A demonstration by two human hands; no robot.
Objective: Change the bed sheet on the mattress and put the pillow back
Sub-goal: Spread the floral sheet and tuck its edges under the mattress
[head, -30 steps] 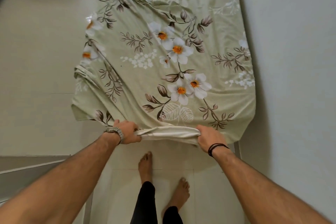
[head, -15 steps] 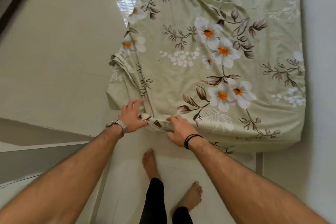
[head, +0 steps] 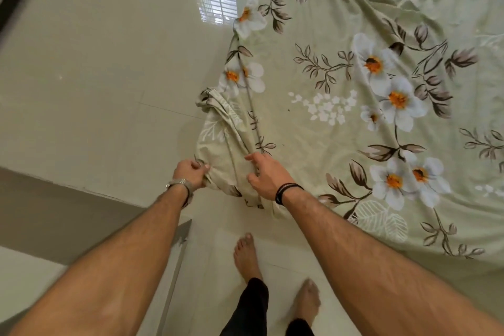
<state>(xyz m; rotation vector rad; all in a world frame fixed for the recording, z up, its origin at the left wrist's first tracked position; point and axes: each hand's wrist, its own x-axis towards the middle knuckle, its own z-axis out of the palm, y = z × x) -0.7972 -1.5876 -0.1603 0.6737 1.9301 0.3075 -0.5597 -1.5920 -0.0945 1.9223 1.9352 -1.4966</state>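
Both hands have left the foot edge of the bed sheet (head: 341, 123), where a second ago they held a rolled hem stretched between them, and have slid over to its near-left corner. The left hand (head: 191, 173) is now pinched shut on the loose flap that droops off the corner towards the floor (head: 95, 76). Just to its right, the right hand (head: 266, 176) rests on the cloth with its fingers spread and slightly curled, pressing the fold rather than gripping it.

Between and beyond the two hands the fabric is bunched into long pleats, and a pale underside shows above the left knuckles. Away to the right of the right hand the floral sheet lies fairly flat across the mattress, which is wholly covered, though ripples remain farther up. The foot edge, below the right forearm, hangs down fairly evenly.

To my eye the spreading is done and the corner tuck has begun; this corner still needs pulling taut and folding under. No pillow is in sight anywhere.
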